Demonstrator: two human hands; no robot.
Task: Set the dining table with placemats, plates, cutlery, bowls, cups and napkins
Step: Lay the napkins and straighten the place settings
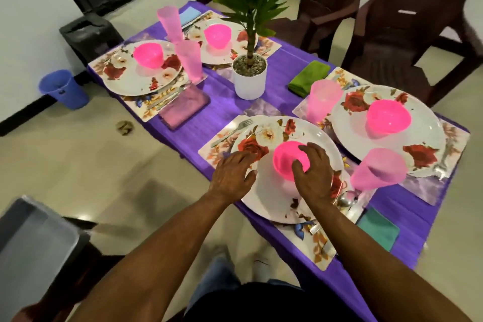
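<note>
A pink bowl [286, 158] sits on the near floral plate [274, 196], which lies on a floral placemat [317, 246]. My right hand [312, 171] curls round the bowl's right side, thumb and fingers on its rim. My left hand [234, 174] rests with spread fingers on the plate's left edge. A fork [232, 131] lies left of this plate, a spoon [347, 200] and a pink cup [379, 170] to its right, a teal napkin [379, 229] beyond. Three other settings carry a plate with a pink bowl [388, 116], a cup and a napkin.
A potted plant in a white pot [249, 81] stands mid-table on the purple cloth [224, 110]. Dark chairs [392, 21] stand at the far right. A blue bin [64, 89] and a dark box [87, 34] sit on the floor at left, a grey tray [31, 243] at the near left.
</note>
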